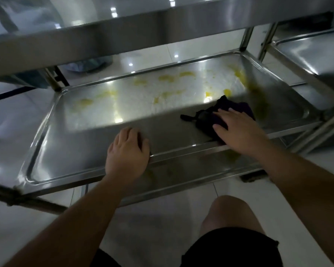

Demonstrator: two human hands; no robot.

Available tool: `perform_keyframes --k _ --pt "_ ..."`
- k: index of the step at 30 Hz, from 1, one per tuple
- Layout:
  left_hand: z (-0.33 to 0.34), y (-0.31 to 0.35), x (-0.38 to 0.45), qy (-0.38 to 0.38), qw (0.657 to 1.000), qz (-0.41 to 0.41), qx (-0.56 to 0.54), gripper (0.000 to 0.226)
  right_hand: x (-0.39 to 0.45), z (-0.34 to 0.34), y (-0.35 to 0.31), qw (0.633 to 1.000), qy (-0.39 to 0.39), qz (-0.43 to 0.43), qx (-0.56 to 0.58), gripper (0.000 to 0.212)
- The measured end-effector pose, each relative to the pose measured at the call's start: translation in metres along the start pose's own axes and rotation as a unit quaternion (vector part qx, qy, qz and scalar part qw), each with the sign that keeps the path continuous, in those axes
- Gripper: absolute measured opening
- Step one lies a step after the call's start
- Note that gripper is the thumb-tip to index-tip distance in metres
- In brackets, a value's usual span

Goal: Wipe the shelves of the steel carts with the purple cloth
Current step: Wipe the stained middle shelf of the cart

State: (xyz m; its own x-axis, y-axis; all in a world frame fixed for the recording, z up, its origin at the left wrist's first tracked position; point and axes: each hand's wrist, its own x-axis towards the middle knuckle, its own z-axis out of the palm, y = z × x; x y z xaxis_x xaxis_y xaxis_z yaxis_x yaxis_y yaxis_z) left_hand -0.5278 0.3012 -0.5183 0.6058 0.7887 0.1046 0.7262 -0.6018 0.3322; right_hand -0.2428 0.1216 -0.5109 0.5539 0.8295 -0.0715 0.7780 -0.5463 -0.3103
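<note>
White glossy floor tiles surround the steel cart I am working on, and ceiling lights glint off both. From the head view I look down at the cart's lower shelf, a shallow steel tray with a raised rim. Yellow smears dot its far half, from the far left toward the far right corner, and more show dimly near the right edge. My left hand rests on the shelf's near rim, about mid-length, its grip curled over the edge and holding nothing else. My right hand lies flat on the cloth, fingers spread, pressing it onto the shelf near the near right corner; the cloth looks almost black in the shade. An upper shelf overhangs and shades the near half. A second cart stands just beside, at right. My bare knee shows below.
</note>
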Motion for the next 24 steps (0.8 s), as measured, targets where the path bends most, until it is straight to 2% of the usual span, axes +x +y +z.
perform_keyframes --k 4,8,12,16,20,22,24 --pt "0.005 -0.010 0.002 -0.018 1.000 -0.018 0.013 0.059 0.003 -0.022 0.058 0.997 0.020 0.069 -0.001 0.062" --pt "0.007 -0.009 0.003 -0.029 0.999 -0.028 0.032 0.073 0.003 -0.045 0.116 0.981 0.038 0.188 0.004 0.067" --pt "0.008 -0.010 0.001 -0.020 0.998 -0.015 0.051 0.072 0.016 -0.058 0.145 0.963 0.062 0.261 -0.009 0.066" --pt "0.010 -0.010 -0.001 -0.017 0.998 -0.007 0.068 0.070 0.031 -0.050 0.130 0.956 0.056 0.286 -0.009 0.064" --pt "0.010 -0.007 0.000 -0.017 0.997 -0.017 0.072 0.072 0.026 -0.021 0.047 0.980 0.035 0.194 -0.007 0.063" --pt "0.009 -0.007 -0.001 -0.019 0.997 -0.015 0.071 0.073 0.018 0.001 -0.019 0.995 0.040 0.092 -0.025 0.059" --pt "0.008 -0.007 -0.002 -0.017 0.998 -0.012 0.062 0.069 0.009 0.024 -0.080 0.999 0.006 -0.047 -0.003 0.061"
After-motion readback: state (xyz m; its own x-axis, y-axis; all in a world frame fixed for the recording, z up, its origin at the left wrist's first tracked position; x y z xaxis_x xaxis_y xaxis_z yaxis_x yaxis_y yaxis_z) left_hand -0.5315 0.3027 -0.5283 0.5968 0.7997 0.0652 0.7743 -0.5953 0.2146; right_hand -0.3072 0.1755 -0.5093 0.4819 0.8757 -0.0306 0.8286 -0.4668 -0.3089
